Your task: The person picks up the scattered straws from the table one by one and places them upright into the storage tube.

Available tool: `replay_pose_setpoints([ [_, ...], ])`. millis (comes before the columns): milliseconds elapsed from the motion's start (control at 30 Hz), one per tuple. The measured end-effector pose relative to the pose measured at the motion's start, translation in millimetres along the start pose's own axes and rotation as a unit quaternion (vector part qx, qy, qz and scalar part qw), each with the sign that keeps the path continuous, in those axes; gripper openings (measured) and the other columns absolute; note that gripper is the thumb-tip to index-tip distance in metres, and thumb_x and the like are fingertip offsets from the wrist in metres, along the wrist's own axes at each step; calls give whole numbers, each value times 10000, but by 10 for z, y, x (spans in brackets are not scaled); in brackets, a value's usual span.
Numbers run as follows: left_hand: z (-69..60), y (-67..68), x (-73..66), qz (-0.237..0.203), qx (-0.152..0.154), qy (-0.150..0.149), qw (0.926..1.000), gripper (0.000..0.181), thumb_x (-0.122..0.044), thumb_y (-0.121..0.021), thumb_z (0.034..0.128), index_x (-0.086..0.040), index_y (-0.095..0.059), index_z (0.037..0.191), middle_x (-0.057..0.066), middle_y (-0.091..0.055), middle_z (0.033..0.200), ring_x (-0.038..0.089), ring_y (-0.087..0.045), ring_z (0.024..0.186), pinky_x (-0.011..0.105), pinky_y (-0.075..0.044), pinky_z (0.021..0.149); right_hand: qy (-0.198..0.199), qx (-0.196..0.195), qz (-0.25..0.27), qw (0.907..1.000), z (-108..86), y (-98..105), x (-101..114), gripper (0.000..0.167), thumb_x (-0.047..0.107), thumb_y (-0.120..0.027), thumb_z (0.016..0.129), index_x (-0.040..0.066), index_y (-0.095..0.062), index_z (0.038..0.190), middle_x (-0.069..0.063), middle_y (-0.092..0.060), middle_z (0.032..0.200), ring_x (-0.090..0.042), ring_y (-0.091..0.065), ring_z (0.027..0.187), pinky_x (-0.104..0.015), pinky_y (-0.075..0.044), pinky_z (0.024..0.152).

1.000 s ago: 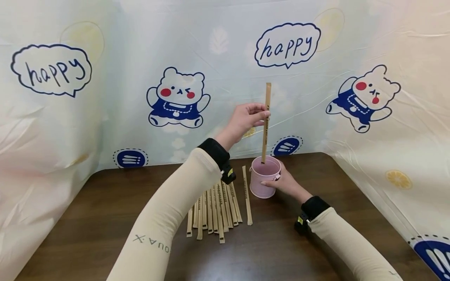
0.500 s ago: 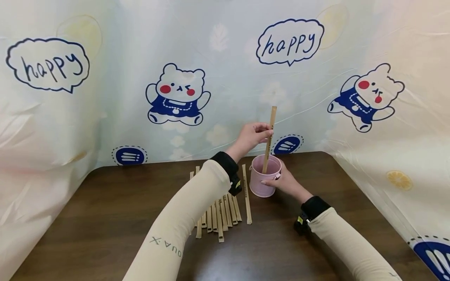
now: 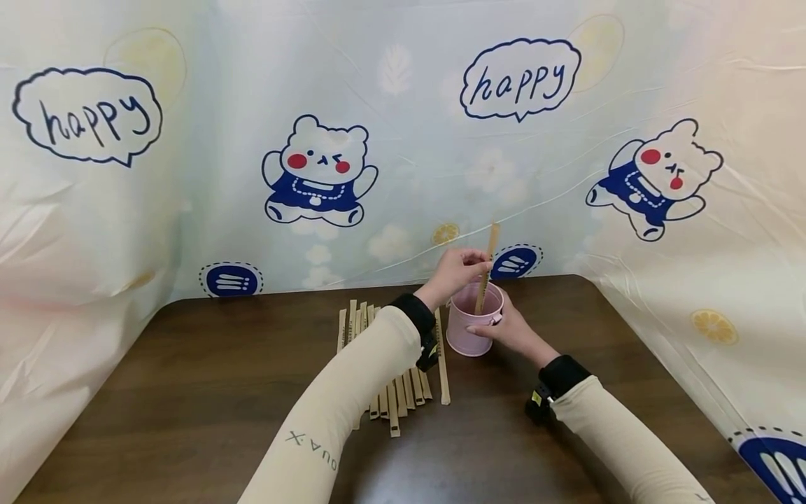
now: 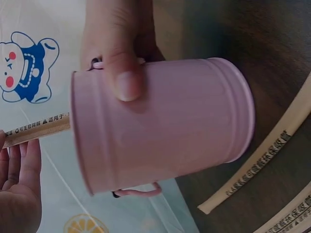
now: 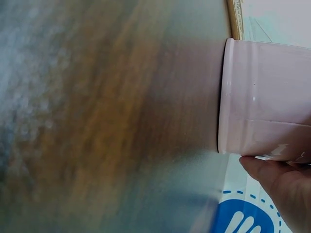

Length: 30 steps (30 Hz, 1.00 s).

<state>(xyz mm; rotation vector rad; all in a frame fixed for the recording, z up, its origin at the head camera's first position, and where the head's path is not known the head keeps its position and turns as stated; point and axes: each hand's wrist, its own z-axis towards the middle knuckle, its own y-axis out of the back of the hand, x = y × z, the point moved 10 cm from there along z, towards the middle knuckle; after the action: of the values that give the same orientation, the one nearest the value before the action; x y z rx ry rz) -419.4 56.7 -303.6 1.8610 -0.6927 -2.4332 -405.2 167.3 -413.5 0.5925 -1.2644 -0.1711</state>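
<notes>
One paper-wrapped straw (image 3: 483, 285), pinched by the fingers of the left hand (image 3: 457, 274), stood slightly tilted, its lower end below them inside the pink pail (image 3: 466, 339) the right hand (image 3: 513, 327) gripped.

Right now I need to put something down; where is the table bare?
The table is bare left of the stick pile, at the front between the left sleeve and right sleeve, and from the right hand to the right edge. It's crowded from the pile, past a lone stick, to the pink bucket and left hand.
</notes>
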Motion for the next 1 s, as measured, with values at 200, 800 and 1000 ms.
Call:
replay_pose_setpoints([
  [200, 21, 1, 102, -37, -29, -33, 10000, 184, -95, -667, 992, 44, -712, 1105, 219, -726, 1123, 168, -652, 939, 301, -631, 886, 56, -102, 1, 9999, 7, 27, 11, 1013, 158, -832, 835, -63, -164, 1564, -330, -373, 1531, -479, -455, 1379, -635, -406, 1170],
  [800, 43, -49, 271, 165, 97, 325, 9993, 202, -115, -661, 997, 16, -720, 1139, 179, -713, 1146, 137, -601, 933, 237, -583, 840, 257, -120, 73, 9996, 7, 28, 65, 994, 112, -832, 833, -46, -179, 1565, -308, -388, 1524, -463, -465, 1364, -630, -408, 1169],
  [1000, 54, -14, 280, 455, -64, 409, 9981, 267, -152, -692, 978, -6, -730, 1198, 175, -734, 1213, 268, -664, 1111, 340, -571, 974, 220, -113, 52, 9997, -3, 15, 54, 1007, 127, -841, 828, -57, -178, 1563, -312, -393, 1521, -461, -471, 1361, -623, -415, 1165],
])
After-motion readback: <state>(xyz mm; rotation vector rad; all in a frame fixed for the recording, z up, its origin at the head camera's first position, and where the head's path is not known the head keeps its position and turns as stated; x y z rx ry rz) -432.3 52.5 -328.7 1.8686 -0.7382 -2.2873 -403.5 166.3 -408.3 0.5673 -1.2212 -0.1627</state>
